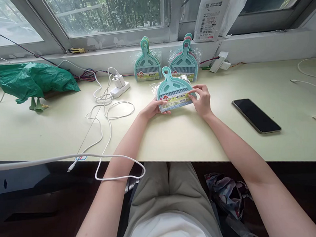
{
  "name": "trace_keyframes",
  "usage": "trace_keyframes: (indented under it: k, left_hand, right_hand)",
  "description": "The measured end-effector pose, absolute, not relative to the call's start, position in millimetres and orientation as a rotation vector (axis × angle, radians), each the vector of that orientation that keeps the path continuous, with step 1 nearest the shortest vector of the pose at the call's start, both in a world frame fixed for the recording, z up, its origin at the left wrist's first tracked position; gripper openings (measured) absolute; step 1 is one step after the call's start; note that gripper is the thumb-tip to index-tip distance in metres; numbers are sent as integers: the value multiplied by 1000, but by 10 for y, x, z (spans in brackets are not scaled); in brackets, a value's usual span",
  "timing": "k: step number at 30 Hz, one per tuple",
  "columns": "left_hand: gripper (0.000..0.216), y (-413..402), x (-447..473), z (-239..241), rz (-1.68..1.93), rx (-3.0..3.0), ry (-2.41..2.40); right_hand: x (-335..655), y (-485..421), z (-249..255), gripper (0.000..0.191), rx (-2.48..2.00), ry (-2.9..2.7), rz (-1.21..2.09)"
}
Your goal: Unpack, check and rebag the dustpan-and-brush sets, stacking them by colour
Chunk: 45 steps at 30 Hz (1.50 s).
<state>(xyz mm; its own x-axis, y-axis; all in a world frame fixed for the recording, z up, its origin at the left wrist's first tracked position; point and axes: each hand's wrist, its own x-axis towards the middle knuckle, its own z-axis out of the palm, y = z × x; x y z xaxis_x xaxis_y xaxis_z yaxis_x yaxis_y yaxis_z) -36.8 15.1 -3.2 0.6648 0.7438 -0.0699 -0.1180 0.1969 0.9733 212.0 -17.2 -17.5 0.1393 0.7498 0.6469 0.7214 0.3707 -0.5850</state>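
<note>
Between my two hands is a mint-green dustpan and brush set [172, 86] in clear plastic wrap, its handle pointing away from me and a printed label across the front. My left hand [155, 109] grips its lower left corner, thumb on top and fingers beneath. On the right edge, my right hand [202, 99] pinches the wrap and label with thumb and fingertips. Just behind stand two stacks of similar wrapped sets, a left stack [147, 62] and a right stack [184, 59], leaning by the wall. The held set partly covers the right stack.
White cables [106, 100] and a power strip [120, 89] with chargers lie at left, near a green plastic bag [31, 81]. A phone [256, 115] rests at right. On the sill are a white package [212, 15] and a yellow cutter [76, 50]. One cable loops over my left forearm.
</note>
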Motion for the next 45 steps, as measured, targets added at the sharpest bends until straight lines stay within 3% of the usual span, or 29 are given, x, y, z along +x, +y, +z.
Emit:
trace_keyframes:
  k: [3,7,18,24,39,41,45]
  left_hand:
    - [59,147,-360,-40,640,1281,606]
    - [56,163,-352,-53,653,1274,613]
    - [44,232,-380,-28,779,1067,791]
    - [41,249,-397,-22,782,1041,805]
    - [41,193,-355,-38,679,1185,714]
    - [39,189,-355,-32,675,1197,706]
    - [43,186,-366,-27,669,1246,715]
  right_hand:
    - [2162,-168,-172,12,-1322,-1508,212]
    - [2190,-173,-178,30,-1310,-1436,415]
    - [2098,-283,-30,75,-1193,-1739,463]
    - [2068,-283,-51,45,-1184,-1604,594]
    - [2107,-162,-201,21,-1231,-1380,504]
    - [2120,-162,-201,28,-1219,-1354,568]
    - [2184,-176,-196,67,-1188,-1292,903]
